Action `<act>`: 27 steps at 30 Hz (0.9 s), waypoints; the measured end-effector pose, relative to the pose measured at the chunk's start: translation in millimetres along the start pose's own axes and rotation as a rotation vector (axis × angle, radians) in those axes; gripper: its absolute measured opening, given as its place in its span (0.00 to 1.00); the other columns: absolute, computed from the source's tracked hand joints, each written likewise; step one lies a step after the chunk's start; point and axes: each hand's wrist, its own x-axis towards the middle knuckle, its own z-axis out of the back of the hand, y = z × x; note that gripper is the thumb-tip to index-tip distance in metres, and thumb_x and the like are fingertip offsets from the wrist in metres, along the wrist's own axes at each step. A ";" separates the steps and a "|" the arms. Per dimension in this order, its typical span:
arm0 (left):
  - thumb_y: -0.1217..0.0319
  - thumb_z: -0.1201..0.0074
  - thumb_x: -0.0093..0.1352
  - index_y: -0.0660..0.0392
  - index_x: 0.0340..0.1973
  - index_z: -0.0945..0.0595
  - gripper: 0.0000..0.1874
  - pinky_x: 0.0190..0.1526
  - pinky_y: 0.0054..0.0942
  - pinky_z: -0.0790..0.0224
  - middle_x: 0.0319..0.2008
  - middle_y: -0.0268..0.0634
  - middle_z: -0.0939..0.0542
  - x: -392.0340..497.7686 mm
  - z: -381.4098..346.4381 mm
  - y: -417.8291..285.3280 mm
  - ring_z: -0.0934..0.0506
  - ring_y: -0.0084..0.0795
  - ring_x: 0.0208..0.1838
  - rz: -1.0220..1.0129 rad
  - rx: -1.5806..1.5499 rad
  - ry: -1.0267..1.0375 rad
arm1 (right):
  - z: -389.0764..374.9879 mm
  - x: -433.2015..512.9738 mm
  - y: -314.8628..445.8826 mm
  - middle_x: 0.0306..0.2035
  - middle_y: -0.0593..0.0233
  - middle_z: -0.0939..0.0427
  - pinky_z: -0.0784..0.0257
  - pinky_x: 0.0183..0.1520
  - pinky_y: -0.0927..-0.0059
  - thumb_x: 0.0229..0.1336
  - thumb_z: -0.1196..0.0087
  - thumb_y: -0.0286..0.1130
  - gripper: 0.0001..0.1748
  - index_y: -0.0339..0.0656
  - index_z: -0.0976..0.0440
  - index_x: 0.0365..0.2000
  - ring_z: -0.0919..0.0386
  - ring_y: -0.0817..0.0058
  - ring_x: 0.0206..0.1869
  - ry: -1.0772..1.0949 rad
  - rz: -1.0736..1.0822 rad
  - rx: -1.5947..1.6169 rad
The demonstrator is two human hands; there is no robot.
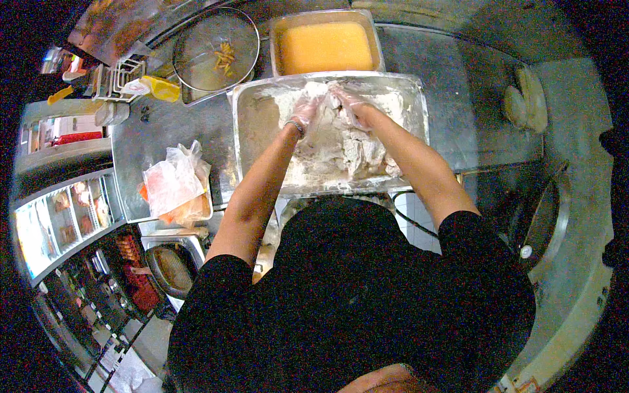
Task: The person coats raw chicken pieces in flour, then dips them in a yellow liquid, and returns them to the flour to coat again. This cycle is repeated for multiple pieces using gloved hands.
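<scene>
A wide metal tray [260, 120] in front of me holds white flour [314, 169] and flour-coated pieces [361, 154]. Both my hands are in clear plastic gloves at the tray's far side. My left hand [308, 109] lies in the flour, its fingers pointing away from me, a bracelet at the wrist. Close to its right, my right hand [350, 105] is at a floured lump [335, 99] between the two hands. Flour and glare hide the fingertips, so I cannot tell whether either hand grips it.
A metal pan of yellow-orange liquid [327, 46] adjoins the tray's far edge. Left of it sits a round strainer [196, 54] with yellow strips. Plastic bags [174, 182] lie on a small tray at left. A wire rack [123, 81] stands far left, pale oblong items [528, 100] far right.
</scene>
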 end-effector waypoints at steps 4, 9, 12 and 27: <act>0.48 0.46 0.67 0.62 0.65 0.30 0.38 0.68 0.40 0.42 0.66 0.52 0.29 -31.5 0.3 -13.7 0.32 0.50 0.68 -0.243 0.282 0.041 | 11.5 -4.7 -8.9 0.54 0.67 0.23 0.27 0.50 0.69 0.64 0.45 0.47 0.28 0.45 0.30 0.61 0.24 0.72 0.51 0.147 -0.088 0.489; 0.56 0.42 0.67 0.56 0.65 0.31 0.34 0.68 0.48 0.40 0.64 0.53 0.29 -125.5 7.9 -4.3 0.30 0.54 0.66 -0.804 0.684 0.060 | 59.3 -61.2 -3.3 0.45 0.62 0.18 0.27 0.51 0.64 0.59 0.44 0.40 0.18 0.39 0.22 0.44 0.22 0.68 0.47 0.351 0.370 -0.639; 0.52 0.42 0.66 0.52 0.63 0.26 0.32 0.69 0.48 0.42 0.64 0.50 0.28 -141.1 37.5 4.2 0.31 0.53 0.66 -0.555 0.773 0.132 | 94.5 -100.7 4.7 0.42 0.58 0.18 0.27 0.51 0.61 0.60 0.45 0.41 0.17 0.38 0.21 0.41 0.21 0.64 0.46 0.161 0.468 -0.783; 0.50 0.55 0.73 0.46 0.69 0.32 0.30 0.70 0.46 0.43 0.73 0.44 0.39 -124.2 17.4 31.7 0.38 0.47 0.72 0.415 -0.367 0.234 | 10.2 -123.4 -29.5 0.78 0.57 0.63 0.59 0.73 0.41 0.61 0.54 0.68 0.51 0.53 0.57 0.74 0.63 0.59 0.78 0.082 -0.470 0.071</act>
